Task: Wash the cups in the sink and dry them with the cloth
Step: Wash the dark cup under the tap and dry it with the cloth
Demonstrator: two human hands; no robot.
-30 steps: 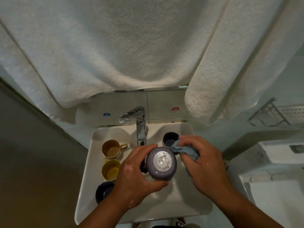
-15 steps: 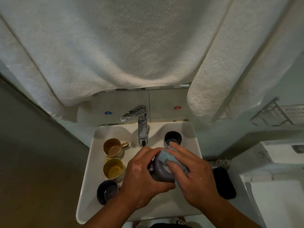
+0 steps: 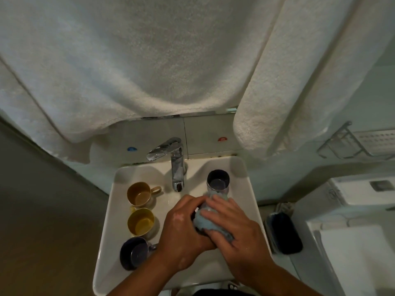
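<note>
1. White towels [image 3: 132,60] are hanging over a small bathroom corner, and below them the white sink [image 3: 106,242] is serving as the landmark for everything else.

2. Nearest the camera, over the front half of the sink, the left hand [image 3: 181,238] is curling its grip round a dark cup [image 3: 197,212], which is almost wholly hidden; it seems to be holding the cup steady above the basin so drips fall inside.

3. Against it, the right hand [image 3: 235,231] is pressing the blue cloth [image 3: 206,222] onto the cup, fingers [image 3: 215,214] spread over the fabric and partly curled round it, likely wiping the outside dry. Both forearms are reaching in from the sink's front edge, wrists angled toward each other.

4. Along the sink's left ledge, a dark cup [image 3: 133,252] is standing nearest, then a yellow cup [image 3: 141,221], then a tan cup [image 3: 139,193] with its handle pointing toward the faucet, probably lined up waiting their turn.

5. At the sink's back right, a purple cup [image 3: 218,181] is standing upright, just behind the hands.

6. At the sink's back centre, the chrome faucet [image 3: 176,167] is showing no visible stream.
</note>
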